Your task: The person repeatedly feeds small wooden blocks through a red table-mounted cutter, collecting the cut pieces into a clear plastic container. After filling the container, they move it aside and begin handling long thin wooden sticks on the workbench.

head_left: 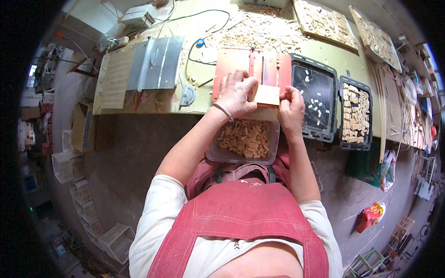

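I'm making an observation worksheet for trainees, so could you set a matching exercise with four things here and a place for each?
Things:
1. Flat wooden board
2. Clear plastic bin
3. Larger black tray
4. Bracelet

Places:
A. Between the table and the red apron, holding many small wooden pieces
B. Around the left wrist
C. Over the red panel, between the left hand and right hand
D. Right of the red panel, with small white pieces scattered in it

Pairs: 1-C, 2-A, 3-D, 4-B
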Available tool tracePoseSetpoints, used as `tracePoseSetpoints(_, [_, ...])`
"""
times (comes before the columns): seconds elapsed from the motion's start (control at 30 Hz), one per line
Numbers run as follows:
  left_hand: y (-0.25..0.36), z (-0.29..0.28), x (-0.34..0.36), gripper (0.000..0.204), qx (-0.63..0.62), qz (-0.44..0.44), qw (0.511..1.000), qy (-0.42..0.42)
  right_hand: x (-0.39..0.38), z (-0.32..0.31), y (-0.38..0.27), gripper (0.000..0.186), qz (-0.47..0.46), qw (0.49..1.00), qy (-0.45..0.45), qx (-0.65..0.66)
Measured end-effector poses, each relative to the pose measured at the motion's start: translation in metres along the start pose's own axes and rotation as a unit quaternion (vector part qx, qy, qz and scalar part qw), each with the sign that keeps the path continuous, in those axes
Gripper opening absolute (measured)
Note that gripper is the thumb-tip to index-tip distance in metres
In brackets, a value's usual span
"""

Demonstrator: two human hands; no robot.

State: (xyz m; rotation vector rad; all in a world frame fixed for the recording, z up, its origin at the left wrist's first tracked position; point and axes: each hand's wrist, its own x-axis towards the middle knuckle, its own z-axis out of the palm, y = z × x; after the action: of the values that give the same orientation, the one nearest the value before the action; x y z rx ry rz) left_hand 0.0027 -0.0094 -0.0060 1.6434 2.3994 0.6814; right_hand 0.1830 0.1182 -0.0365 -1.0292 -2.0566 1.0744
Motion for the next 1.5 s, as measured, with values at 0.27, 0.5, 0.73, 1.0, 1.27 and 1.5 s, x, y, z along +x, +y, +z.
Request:
tracePoseSetpoints(0.27, [-0.002, -0.001, -0.001, 0.063, 0.002, -0.004, 1.0, -0.016, 0.001, -0.006, -0.008, 0.042, -0.056, 0.998, -0.013, 0.0])
tracePoseSetpoints(0.5, [0.003, -0.005, 0.003, 0.058, -0.002, -0.015, 0.999, -0.029, 0.005, -0.002, -0.006, 0.043, -0.067, 0.997, -0.022, -0.016])
tracePoseSetpoints(0.73, [0.0, -0.004, -0.002, 0.057, 0.001, -0.012, 1.0, -0.009, 0.028, -0.037, -0.02, 0.049, -0.19, 0.939, -0.192, -0.214])
tracePoseSetpoints(1.0, [0.006, -0.005, 0.004, 0.057, 0.013, -0.02, 1.0, -0.001, 0.043, -0.035, -0.015, 0.036, -0.181, 0.935, -0.263, -0.156])
tracePoseSetpoints(1.27, [0.007, -0.01, 0.022, 0.056, -0.004, -0.049, 0.999, -0.017, 0.056, -0.028, -0.019, 0.034, -0.184, 0.931, -0.243, -0.203])
tracePoseSetpoints(1.5, [-0.004, -0.007, 0.039, 0.061, -0.012, -0.054, 0.998, -0.036, 0.072, -0.02, -0.011, 0.037, -0.188, 0.932, -0.231, -0.207])
